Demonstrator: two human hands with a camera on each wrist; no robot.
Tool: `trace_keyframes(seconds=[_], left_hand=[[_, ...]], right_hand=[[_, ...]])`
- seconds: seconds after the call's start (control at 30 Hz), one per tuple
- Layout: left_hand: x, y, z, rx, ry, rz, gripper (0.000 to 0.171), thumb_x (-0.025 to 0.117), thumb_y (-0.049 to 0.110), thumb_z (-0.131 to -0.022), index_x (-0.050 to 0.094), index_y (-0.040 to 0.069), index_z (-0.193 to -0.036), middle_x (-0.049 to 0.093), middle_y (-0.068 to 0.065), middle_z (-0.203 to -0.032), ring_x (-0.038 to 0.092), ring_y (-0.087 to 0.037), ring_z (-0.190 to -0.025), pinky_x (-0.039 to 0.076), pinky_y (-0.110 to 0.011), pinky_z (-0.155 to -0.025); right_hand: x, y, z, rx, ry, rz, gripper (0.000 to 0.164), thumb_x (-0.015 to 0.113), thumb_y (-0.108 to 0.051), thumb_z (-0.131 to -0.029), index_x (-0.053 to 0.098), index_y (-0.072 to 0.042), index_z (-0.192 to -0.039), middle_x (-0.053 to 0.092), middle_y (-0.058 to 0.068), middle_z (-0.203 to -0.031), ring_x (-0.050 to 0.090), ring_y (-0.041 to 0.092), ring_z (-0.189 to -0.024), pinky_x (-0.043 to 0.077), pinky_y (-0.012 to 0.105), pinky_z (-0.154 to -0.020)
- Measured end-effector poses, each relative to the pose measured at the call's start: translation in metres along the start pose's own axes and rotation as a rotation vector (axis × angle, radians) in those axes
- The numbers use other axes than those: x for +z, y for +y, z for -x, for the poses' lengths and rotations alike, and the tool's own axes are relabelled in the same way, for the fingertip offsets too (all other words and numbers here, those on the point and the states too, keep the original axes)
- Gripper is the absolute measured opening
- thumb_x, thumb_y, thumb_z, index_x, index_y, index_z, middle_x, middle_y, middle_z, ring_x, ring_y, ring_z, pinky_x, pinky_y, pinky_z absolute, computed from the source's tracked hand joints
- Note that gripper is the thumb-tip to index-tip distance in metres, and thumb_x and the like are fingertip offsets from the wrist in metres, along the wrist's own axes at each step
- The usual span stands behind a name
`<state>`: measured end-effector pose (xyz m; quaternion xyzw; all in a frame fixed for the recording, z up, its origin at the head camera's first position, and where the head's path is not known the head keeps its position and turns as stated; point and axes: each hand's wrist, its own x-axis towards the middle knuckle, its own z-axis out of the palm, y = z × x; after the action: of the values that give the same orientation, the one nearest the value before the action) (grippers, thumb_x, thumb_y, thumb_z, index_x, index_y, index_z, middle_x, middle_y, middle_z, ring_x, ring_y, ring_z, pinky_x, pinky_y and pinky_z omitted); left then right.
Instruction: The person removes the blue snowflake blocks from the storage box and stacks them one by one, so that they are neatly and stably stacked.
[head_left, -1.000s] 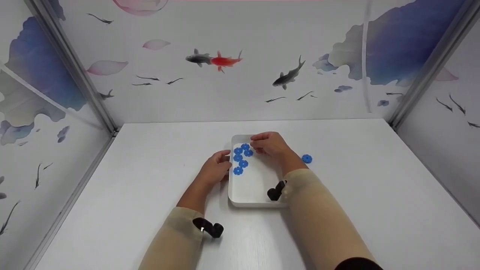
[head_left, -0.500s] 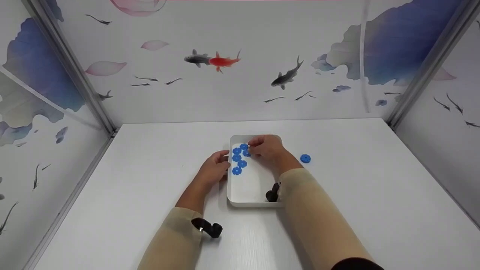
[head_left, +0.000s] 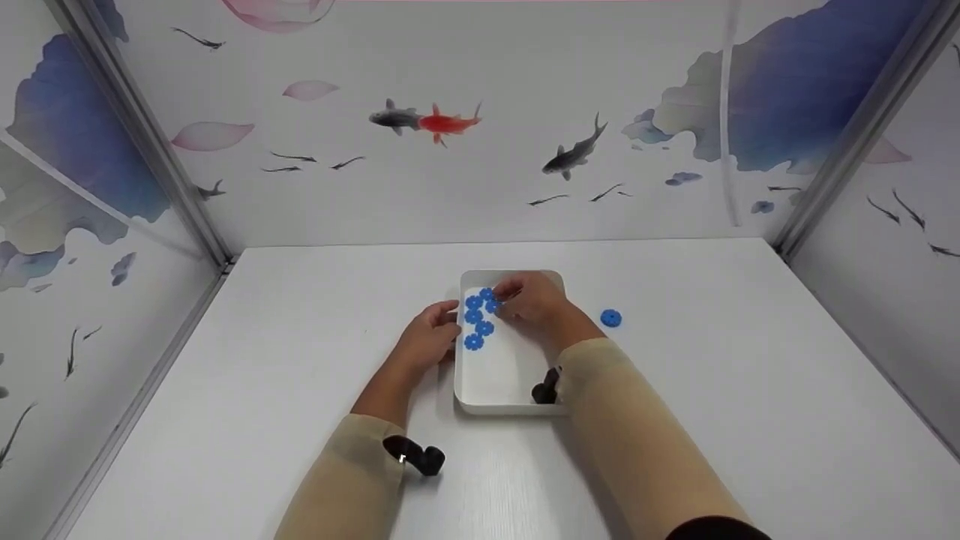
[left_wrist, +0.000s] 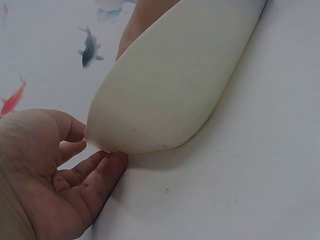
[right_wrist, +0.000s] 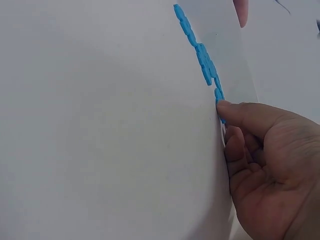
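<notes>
A shallow white tray stands on the table with several blue flower-shaped discs lying flat along its left side. My left hand is at the tray's left wall, fingertips touching it from outside; in the left wrist view, the fingers rest along the tray's outer wall. Inside the tray, near its far end, my right hand pinches a blue disc beside the others. The right wrist view shows its thumb on the blue disc at the end of the row, with the fingers curled below.
One more blue disc lies on the white table to the right of the tray. A printed back wall and two side walls enclose the table. Black wrist mounts stick out from both sleeves.
My right hand has moved slightly left and toward me, lower into the tray, and reaches the blue discs at its far end. The left hand stays at the tray's left wall.
</notes>
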<state>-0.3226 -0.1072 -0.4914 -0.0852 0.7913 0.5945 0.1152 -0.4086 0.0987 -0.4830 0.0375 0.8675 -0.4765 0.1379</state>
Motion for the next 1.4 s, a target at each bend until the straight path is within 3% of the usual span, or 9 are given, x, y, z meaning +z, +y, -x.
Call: trace_keyframes(seconds=[0.23, 0.73, 1.23, 1.4], left_hand=[[-0.0004, -0.001, -0.0011, 0.016, -0.007, 0.004, 0.054, 0.058, 0.025, -0.105, 0.05, 0.029, -0.158, 0.056, -0.002, -0.16, 0.064, -0.024, -0.134, 0.057, -0.045, -0.11], [-0.0004, -0.0008, 0.0004, 0.013, -0.008, 0.007, 0.054, 0.059, 0.026, -0.105, 0.05, 0.029, -0.158, 0.058, -0.001, -0.158, 0.068, -0.023, -0.129, 0.059, -0.041, -0.104], [-0.0001, 0.0017, -0.0003, -0.016, 0.007, -0.003, 0.055, 0.06, 0.027, -0.105, 0.05, 0.03, -0.158, 0.059, 0.0, -0.157, 0.067, -0.022, -0.13, 0.06, -0.041, -0.105], [-0.0005, 0.0013, 0.0011, -0.008, -0.003, 0.012, 0.055, 0.059, 0.026, -0.105, 0.05, 0.029, -0.159, 0.06, 0.0, -0.155, 0.068, -0.021, -0.126, 0.059, -0.04, -0.104]], right_hand=[[-0.0027, 0.0006, 0.0001, -0.046, -0.019, 0.047, 0.035, 0.088, -0.014, -0.088, 0.077, -0.028, -0.117, 0.072, -0.002, -0.119, 0.068, 0.024, -0.115, 0.056, 0.044, -0.113], [-0.0035, -0.0006, -0.0009, -0.06, -0.041, 0.14, 0.024, 0.086, -0.016, -0.091, 0.081, -0.028, -0.111, 0.073, 0.0, -0.116, 0.067, 0.025, -0.113, 0.059, 0.041, -0.108], [-0.0012, 0.0012, -0.0012, -0.086, 0.005, 0.137, 0.018, 0.078, -0.029, -0.098, 0.076, -0.03, -0.116, 0.072, -0.003, -0.122, 0.069, 0.023, -0.115, 0.057, 0.042, -0.111], [0.0001, -0.002, 0.0011, -0.113, 0.023, 0.101, 0.017, 0.073, -0.028, -0.102, 0.078, -0.025, -0.119, 0.073, 0.0, -0.123, 0.068, 0.024, -0.113, 0.061, 0.038, -0.104]])
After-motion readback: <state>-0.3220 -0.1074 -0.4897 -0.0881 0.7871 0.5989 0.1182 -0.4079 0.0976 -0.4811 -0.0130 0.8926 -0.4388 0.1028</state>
